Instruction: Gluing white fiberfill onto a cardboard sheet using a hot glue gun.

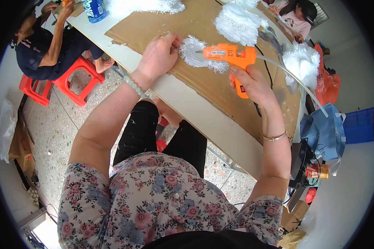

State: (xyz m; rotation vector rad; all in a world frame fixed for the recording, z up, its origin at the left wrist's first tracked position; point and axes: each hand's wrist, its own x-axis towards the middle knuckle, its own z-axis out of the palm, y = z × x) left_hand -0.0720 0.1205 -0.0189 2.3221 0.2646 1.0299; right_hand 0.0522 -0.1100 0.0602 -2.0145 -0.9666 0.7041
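My right hand [251,83] grips an orange hot glue gun [226,52] by its handle. A long pale glue stick [297,79] curves out of the gun's back end toward the right. The nozzle points left, over a small bunch of white fringe [191,47] lying on brown cardboard [153,27]. At the left end of this bunch, my left hand [160,54] has its fingers closed, pinching the edge of the fringe. The fingertips are partly hidden, and I cannot tell whether glue is on the fringe.
More white fringe piles [239,25] lie on the table [183,93], with another heap [301,62] at right. A dark cord [266,68] runs behind the gun. A blue bottle [94,10] stands at far left. Two other people sit across the table. Red stools [79,79] stand at left.
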